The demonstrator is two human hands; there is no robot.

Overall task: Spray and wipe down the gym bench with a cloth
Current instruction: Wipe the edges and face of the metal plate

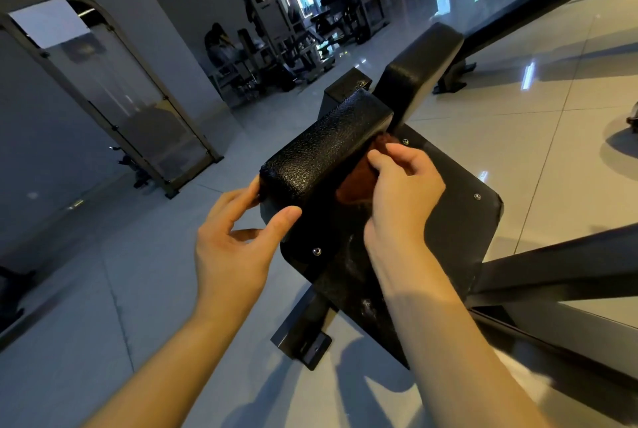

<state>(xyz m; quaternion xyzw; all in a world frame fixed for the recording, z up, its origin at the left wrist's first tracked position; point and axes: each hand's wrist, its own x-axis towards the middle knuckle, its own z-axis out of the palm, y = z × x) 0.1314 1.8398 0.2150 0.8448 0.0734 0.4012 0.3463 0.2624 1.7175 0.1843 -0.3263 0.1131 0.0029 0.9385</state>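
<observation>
Gym bench (448, 186) sits dead centre on the tiled floor (138, 289), right in front of the person, both hands on it.

Progress: looks mid-wipe. No spray bottle in view, so I'd guess spraying is done or paused; can't confirm. Shiny patches on the near part of the seat: wet or worn, can't tell. The work now is the crevice between the front pad (328, 151) and the seat panel. Probably left: pad top and ends, the taller rear pad (417, 62), and the right side of the seat.

Hands:
- left hand (234, 238): thumb and fingers pinch the near end of the front pad, steadying it
- right hand (404, 193): fingers curled round the brown cloth (355, 182), pushing it into the gap under the pad

Orientation: the bench's long axis runs diagonally, from near the person at bottom centre away toward upper right. The front pad's own axis runs lower left to upper right, with its near end in the left hand. The rear pad stands just behind it, tilted up.
</observation>
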